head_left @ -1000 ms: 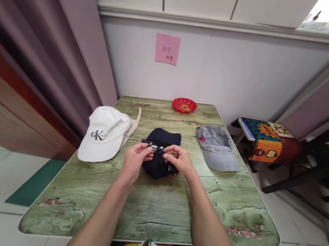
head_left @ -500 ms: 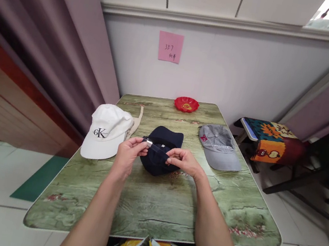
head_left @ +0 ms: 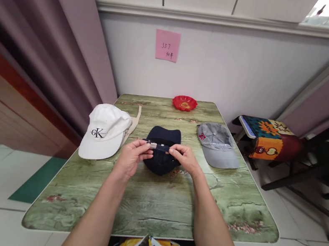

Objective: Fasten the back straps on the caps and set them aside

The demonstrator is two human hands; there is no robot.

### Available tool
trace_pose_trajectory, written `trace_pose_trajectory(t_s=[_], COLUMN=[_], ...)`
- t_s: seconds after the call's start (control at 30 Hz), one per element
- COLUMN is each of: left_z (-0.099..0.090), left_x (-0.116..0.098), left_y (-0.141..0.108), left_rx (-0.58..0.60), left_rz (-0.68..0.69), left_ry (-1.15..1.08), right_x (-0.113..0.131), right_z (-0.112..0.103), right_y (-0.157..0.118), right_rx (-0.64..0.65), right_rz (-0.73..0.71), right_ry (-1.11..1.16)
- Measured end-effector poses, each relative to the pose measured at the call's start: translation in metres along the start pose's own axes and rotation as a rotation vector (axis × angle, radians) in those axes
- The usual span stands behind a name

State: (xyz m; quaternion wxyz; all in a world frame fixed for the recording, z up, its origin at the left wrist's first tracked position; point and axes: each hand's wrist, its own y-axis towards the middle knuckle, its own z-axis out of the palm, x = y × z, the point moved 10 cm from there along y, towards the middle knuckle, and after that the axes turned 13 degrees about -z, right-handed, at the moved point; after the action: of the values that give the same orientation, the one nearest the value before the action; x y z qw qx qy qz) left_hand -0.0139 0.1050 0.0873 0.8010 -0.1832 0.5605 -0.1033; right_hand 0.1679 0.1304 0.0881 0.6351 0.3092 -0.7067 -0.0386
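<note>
2 hands' grip (head_left: 129, 157) (head_left: 186, 158) holds 1 navy cap (head_left: 158, 165) between 2 caps (head_left: 107, 132) (head_left: 219, 147).

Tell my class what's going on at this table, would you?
A person holds the strap of a navy cap: the left hand pinches it beside the metal buckle, the right hand farther along. A white cap lies to the left on the green table, a gray cap to the right, and a red dish behind.
</note>
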Motion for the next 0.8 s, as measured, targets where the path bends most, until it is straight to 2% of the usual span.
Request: trace_pose_trajectory(t_s=[0.3,0.53,0.8], left_z=[0.002,0.003,0.002], left_x=[0.009,0.009,0.005], left_y=[0.002,0.002,0.0], left_rx=[-0.001,-0.003,-0.021], left_rz=[-0.04,-0.035,0.007], left_ry=[-0.036,0.006,0.089], right_x=[-0.008,-0.005,-0.011], right_z=[-0.001,-0.008,-0.001], right_y=[-0.001,0.0,-0.003], right_rx=[-0.022,-0.098,-0.063], right_rz=[0.029,0.062,0.083], right_ry=[0.076,0.118,0.147])
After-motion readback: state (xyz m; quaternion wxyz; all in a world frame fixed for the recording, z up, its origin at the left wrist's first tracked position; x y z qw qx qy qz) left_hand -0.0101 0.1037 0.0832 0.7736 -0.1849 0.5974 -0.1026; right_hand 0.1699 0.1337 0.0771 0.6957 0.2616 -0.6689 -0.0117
